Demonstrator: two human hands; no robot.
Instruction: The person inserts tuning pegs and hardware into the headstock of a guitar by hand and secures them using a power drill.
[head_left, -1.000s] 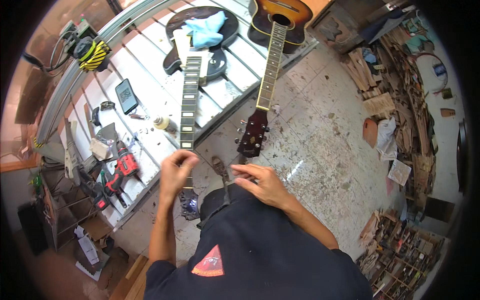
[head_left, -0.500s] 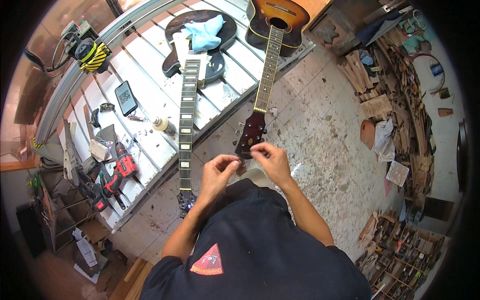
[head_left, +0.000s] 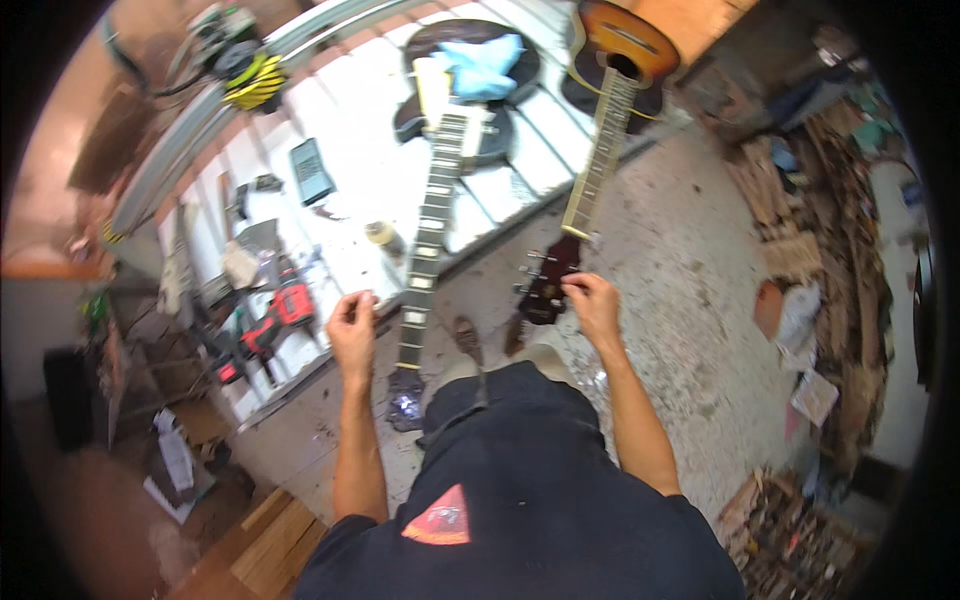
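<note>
- right hand [head_left: 595, 303] pinching the dark headstock [head_left: 545, 285] of the acoustic guitar [head_left: 610, 110], which is overhanging the tabletop's [head_left: 350, 130] near edge
- left hand [head_left: 352, 325] loosely curled, fingers pressed together, hovering at that edge beside the electric guitar [head_left: 430, 230]
- red drill [head_left: 275, 315] lying further along that edge

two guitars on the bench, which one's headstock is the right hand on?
The acoustic guitar with the sunburst body. The right hand is at its dark headstock; the black electric guitar, with a blue cloth on its body, lies untouched beside it.
</note>
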